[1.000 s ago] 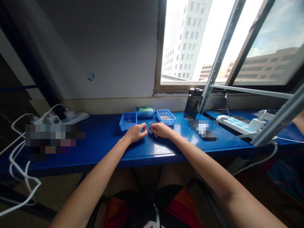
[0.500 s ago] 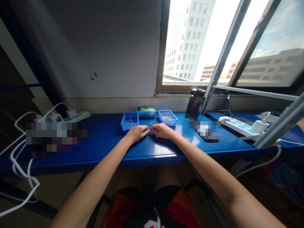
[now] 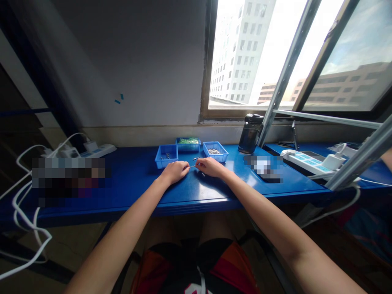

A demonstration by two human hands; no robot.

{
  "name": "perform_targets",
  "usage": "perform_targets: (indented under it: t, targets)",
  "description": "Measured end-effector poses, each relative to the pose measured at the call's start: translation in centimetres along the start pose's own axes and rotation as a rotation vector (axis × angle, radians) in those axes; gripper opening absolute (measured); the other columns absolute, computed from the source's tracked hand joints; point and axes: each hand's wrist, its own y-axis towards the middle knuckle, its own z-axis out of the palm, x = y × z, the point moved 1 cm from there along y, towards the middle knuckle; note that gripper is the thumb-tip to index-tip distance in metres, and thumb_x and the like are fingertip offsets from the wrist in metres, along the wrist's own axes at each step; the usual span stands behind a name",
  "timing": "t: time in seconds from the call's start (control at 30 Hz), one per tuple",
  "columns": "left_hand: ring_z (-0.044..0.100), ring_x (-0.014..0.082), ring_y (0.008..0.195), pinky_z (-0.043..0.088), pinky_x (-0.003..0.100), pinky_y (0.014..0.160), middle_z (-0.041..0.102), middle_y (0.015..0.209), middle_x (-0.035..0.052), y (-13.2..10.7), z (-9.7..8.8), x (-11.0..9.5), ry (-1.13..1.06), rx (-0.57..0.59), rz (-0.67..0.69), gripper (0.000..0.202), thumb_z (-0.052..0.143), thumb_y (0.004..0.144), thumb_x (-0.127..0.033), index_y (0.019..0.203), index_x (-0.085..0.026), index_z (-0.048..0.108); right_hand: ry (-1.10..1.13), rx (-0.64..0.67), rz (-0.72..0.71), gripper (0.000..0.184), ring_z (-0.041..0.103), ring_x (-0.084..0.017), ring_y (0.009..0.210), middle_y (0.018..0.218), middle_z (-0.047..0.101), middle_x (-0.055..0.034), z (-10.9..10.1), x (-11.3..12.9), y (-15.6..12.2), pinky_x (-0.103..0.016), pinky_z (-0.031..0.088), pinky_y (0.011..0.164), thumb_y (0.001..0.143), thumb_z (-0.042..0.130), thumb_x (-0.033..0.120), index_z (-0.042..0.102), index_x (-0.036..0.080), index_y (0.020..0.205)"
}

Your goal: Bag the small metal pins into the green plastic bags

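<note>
Both my hands rest on the blue table [image 3: 131, 179], fingertips facing each other. My left hand [image 3: 175, 171] and my right hand [image 3: 210, 167] are closed in pinches on the two ends of a thin metal pin [image 3: 192, 166] held between them. Just behind them stand three small blue trays: a left tray [image 3: 166, 156] with a few small metal parts, a middle tray [image 3: 188, 143] with green parts, and a right tray [image 3: 215, 151] with several metal pieces. Another small metal part [image 3: 196, 158] lies on the table between the trays.
A dark jar [image 3: 250, 133] stands at the back right by the window. Power strips with white cables lie at the far left [image 3: 92, 150] and at the right [image 3: 309, 160]. A metal frame [image 3: 358, 159] crosses the right side. Blurred patches lie on the table.
My hands stay almost still; the fingertips have drawn slightly apart, so the thin pin between them shows more clearly than a second ago.
</note>
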Motion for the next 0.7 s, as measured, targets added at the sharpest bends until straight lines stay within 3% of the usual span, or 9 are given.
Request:
perform_targets:
  t: [0.37, 0.7]
  targets:
    - [0.06, 0.0188, 0.074, 0.042, 0.025, 0.06, 0.065, 0.082, 0.0037, 0.16, 0.23, 0.29, 0.016, -0.015, 0.005, 0.018, 0.045, 0.083, -0.033, 0.083, -0.02, 0.059, -0.009, 0.036, 0.009, 0.01, 0.051, -0.009, 0.061, 0.073, 0.062, -0.001, 0.41, 0.27, 0.14, -0.018, 0.033, 0.057, 0.075, 0.055, 0.016, 0.061, 0.017, 0.083]
    - [0.062, 0.0213, 0.078, 0.043, 0.027, 0.063, 0.067, 0.085, 0.0049, 0.24, 0.5, 0.57, 0.044, -0.019, -0.022, 0.026, 0.04, 0.086, -0.037, 0.088, -0.022, 0.06, -0.002, 0.027, 0.021, 0.011, 0.052, -0.009, 0.061, 0.073, 0.062, -0.0019, 0.17, 0.2, 0.1, -0.018, 0.033, 0.057, 0.08, 0.053, 0.021, 0.062, 0.017, 0.084]
